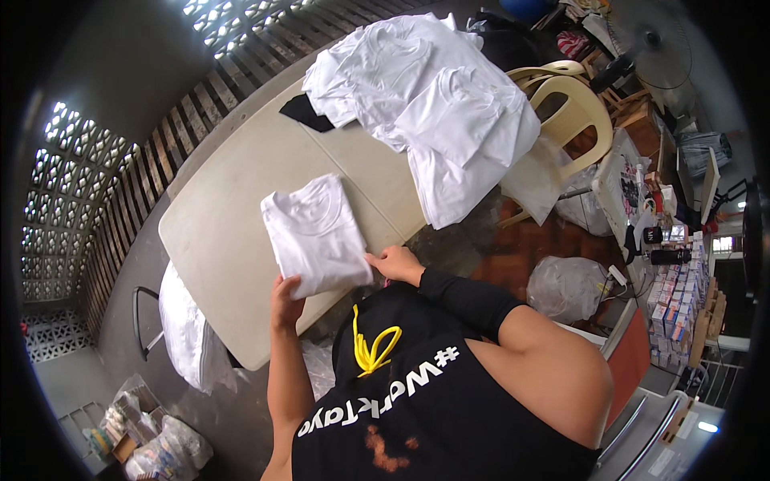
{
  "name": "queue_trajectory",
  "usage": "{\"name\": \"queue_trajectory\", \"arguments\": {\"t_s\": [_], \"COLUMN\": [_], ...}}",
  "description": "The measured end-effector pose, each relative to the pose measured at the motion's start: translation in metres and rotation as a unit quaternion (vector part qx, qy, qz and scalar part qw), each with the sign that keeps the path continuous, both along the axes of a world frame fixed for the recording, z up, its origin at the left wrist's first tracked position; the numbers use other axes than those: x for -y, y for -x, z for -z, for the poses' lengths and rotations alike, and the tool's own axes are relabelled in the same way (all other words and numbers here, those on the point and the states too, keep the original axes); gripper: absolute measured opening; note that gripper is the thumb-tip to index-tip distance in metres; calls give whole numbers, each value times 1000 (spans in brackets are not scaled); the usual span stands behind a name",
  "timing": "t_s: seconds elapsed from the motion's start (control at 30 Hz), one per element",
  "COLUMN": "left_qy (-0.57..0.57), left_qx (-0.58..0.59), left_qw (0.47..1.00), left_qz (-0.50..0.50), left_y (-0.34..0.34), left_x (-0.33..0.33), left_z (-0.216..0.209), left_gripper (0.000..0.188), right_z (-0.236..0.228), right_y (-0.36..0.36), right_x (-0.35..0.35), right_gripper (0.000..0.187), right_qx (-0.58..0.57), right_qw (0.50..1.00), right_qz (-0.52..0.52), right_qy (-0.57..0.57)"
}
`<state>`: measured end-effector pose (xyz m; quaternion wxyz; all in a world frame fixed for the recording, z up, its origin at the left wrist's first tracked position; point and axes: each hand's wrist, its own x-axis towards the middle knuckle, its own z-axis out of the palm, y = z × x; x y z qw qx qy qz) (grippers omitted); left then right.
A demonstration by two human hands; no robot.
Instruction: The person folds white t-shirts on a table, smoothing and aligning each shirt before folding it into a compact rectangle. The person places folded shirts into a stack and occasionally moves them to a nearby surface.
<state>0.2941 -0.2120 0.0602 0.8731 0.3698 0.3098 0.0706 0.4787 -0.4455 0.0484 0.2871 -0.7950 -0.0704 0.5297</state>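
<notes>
A white T-shirt (317,232) lies folded into a neat rectangle near the front edge of the table, its round collar at the far end. My left hand (286,301) grips the shirt's near left corner, with the thumb on top and the other fingers mostly hidden. At the near right corner, my right hand (398,264) is curled, thumb and forefinger pinching the shirt's edge. Farther off to the right, a big heap of white T-shirts (377,60) is spread over the table, some hanging past its edge. A piece of black cloth (306,112) pokes out beside the heap.
The pale folding table (216,216) has a seam across its middle. Cream plastic chairs (589,120) stand behind the heap. A white cloth-like bundle (186,329) is by the table's left end. Plastic bags (565,287) lie on the floor at right, near stacked small boxes (674,301).
</notes>
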Motion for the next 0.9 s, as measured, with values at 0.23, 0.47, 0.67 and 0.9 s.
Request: {"name": "queue_trajectory", "arguments": {"t_s": [0.23,0.47,0.67,0.9], "left_qy": [107,77,26,-16], "left_qx": [70,142,176,-76], "left_qw": [991,983,978,986], "left_qz": [-47,89,110,146], "left_y": [-6,-163,-383,-457], "left_x": [-2,-8,36,91], "left_z": [-94,-132,-115,9], "left_gripper": [59,71,54,9], "right_z": [-20,-100,-142,-29], "right_y": [-22,-169,-315,-368], "right_x": [-39,13,112,145], "right_gripper": [56,41,41,35], "right_qx": [-578,-323,-114,-113], "right_qw": [687,772,716,755], "right_qz": [240,314,408,569], "right_qy": [-368,-449,-555,-306]}}
